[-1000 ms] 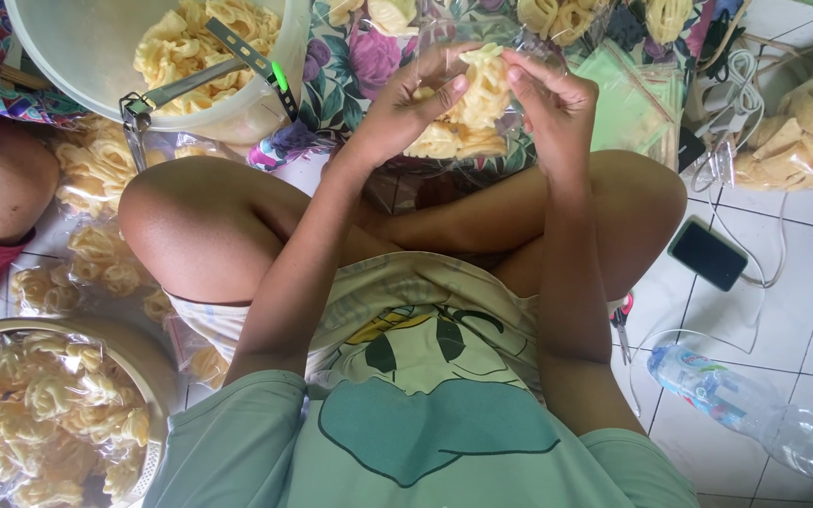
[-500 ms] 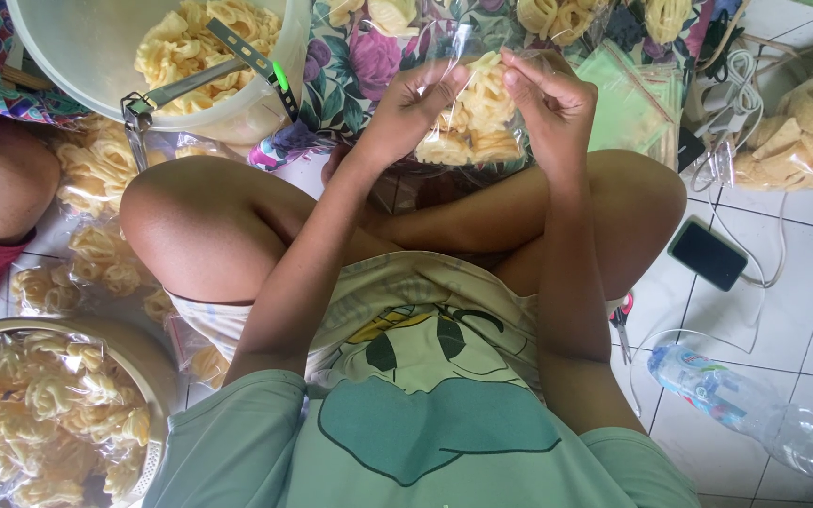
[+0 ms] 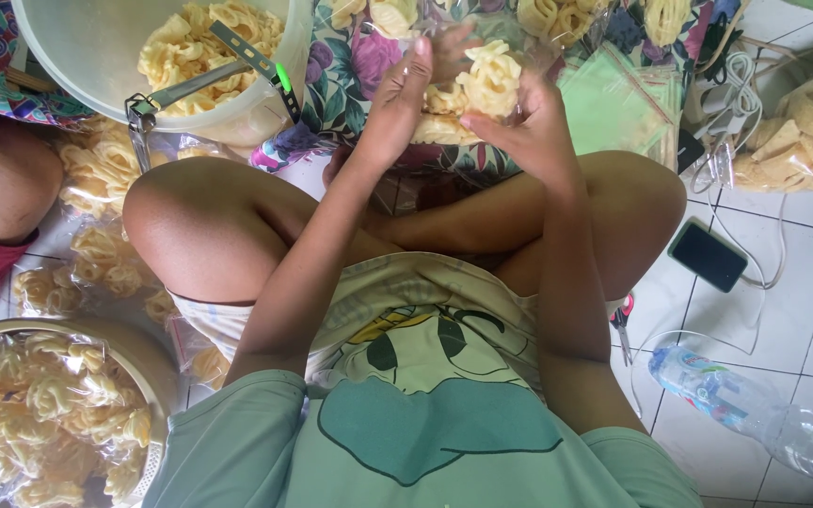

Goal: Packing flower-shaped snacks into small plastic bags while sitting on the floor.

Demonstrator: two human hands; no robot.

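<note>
Your left hand (image 3: 397, 103) and right hand (image 3: 519, 132) grip the clear bag (image 3: 468, 99), fingers closed on it | bag holds crackers, mouth unsealed | sealing remains, judging by the open top

Glossy clear plastic bag (image 3: 468, 99) holds rough, matt yellow crackers (image 3: 489, 83) (over smooth, shiny white floor tiles (image 3: 802, 282)).

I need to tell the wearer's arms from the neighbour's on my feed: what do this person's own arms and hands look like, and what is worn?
Both arms are bare from the short sleeves of a pale green T-shirt down. The left hand and right hand wear no gloves; no rings, watch or bracelets are visible. The shirt carries a teal shape and a cartoon print on its front.
</note>
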